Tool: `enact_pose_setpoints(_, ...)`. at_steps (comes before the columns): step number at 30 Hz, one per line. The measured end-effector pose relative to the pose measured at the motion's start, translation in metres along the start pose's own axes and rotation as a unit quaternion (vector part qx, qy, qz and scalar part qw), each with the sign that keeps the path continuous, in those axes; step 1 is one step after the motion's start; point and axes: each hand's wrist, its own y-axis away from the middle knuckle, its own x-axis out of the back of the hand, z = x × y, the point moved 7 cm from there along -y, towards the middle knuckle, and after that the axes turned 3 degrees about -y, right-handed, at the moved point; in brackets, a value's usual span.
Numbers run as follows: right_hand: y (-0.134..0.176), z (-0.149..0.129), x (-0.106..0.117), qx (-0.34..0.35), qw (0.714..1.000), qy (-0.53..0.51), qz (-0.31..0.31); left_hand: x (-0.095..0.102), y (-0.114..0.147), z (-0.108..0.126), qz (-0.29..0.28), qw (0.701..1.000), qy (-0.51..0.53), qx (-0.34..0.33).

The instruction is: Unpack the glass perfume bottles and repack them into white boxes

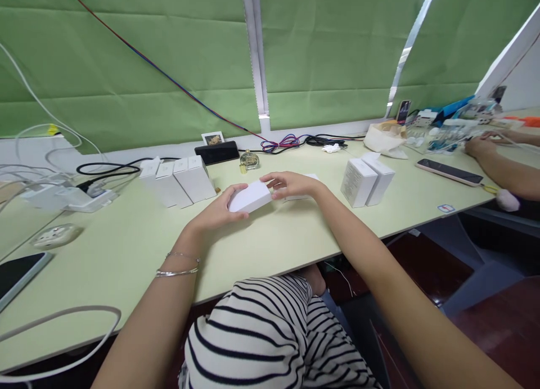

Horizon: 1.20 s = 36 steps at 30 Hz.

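Just above the table, a small white box (252,197) is held at a tilt. My left hand (223,208) grips its left end, with the thumb along the near side and the fingers behind. At the right end, the curled fingertips of my right hand (291,183) touch the edge of the same box. Partly hidden behind my right hand, another white box (313,176) lies on the table. To the left stand several upright white boxes (194,179). On the right, a white box with printed text (358,182) stands beside another white box (380,182).
Behind are a perfume bottle (250,160), a dark phone (216,152) and coiled cables (324,141). A cloth bag (385,139) and a phone (449,172) lie right. Power strips (71,197) and a computer mouse (57,235) are left. Another person's hand (483,147) works far right.
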Motion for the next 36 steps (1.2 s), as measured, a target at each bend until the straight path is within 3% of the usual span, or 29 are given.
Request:
enact_pose_setpoints(5,-0.003,0.008,0.001,0.0,0.998,-0.069,0.012,-0.002,-0.001,-0.001,-0.006,1.0,-0.001,-0.003)
enact_pose_setpoints(10,-0.004,0.007,0.005,0.001,0.997,-0.036,0.069,-0.002,0.0,-0.001,-0.002,1.0,-0.004,0.003)
enact_pose_setpoints(17,-0.003,0.002,0.005,0.028,0.995,-0.033,0.086,0.0,-0.001,0.0,0.007,1.0,0.005,0.0)
enact_pose_setpoints(22,-0.003,0.0,0.012,0.04,0.991,0.005,0.125,0.002,-0.001,0.0,0.017,1.0,0.019,-0.005)
enact_pose_setpoints(30,-0.002,-0.001,0.016,0.049,0.989,0.038,0.131,0.001,-0.002,-0.002,0.016,1.0,0.02,-0.002)
enact_pose_setpoints(34,0.003,-0.003,0.026,0.032,0.979,0.119,0.162,0.0,-0.002,-0.001,0.015,1.0,-0.002,-0.007)
enact_pose_setpoints(36,0.008,0.0,0.032,-0.007,0.971,0.174,0.166,0.0,-0.003,-0.003,0.02,1.0,-0.023,-0.005)
